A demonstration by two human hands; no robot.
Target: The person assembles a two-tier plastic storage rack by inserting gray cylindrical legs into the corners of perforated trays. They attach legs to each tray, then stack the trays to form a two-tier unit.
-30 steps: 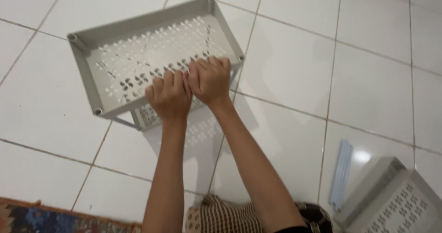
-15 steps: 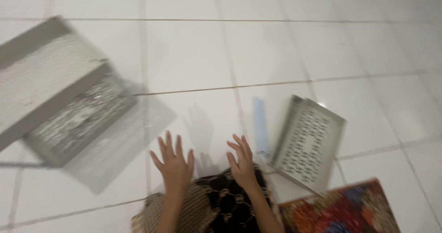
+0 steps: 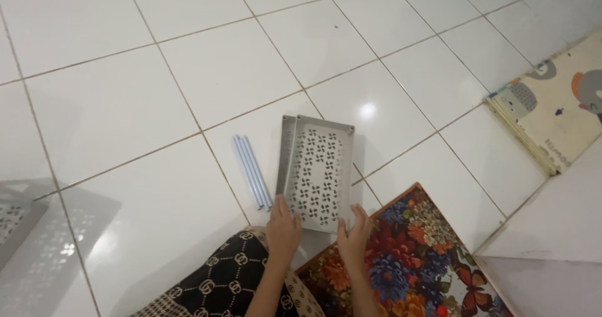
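A grey plastic tray panel (image 3: 320,171) with pinwheel-shaped cut-outs lies flat on the white tiled floor (image 3: 188,72), stacked on a second similar panel whose edge (image 3: 285,157) shows on its left. My left hand (image 3: 283,227) rests at the near left corner of the panel, fingers touching its edge. My right hand (image 3: 355,237) touches the near right corner, fingers spread. Neither hand has closed around the panel. A few pale blue rods (image 3: 252,171) lie side by side just left of the panels.
A floral mat (image 3: 414,254) lies under my right forearm. A pale play mat (image 3: 555,113) with animal shapes sits at the right edge. Part of a grey perforated shelf unit (image 3: 15,220) shows at the far left. Patterned dark clothing (image 3: 226,279) covers my lap.
A second ago both hands gripped the grey shelf unit. It now sits at the far left, the view has swung right, and my hands have reached the flat panels.
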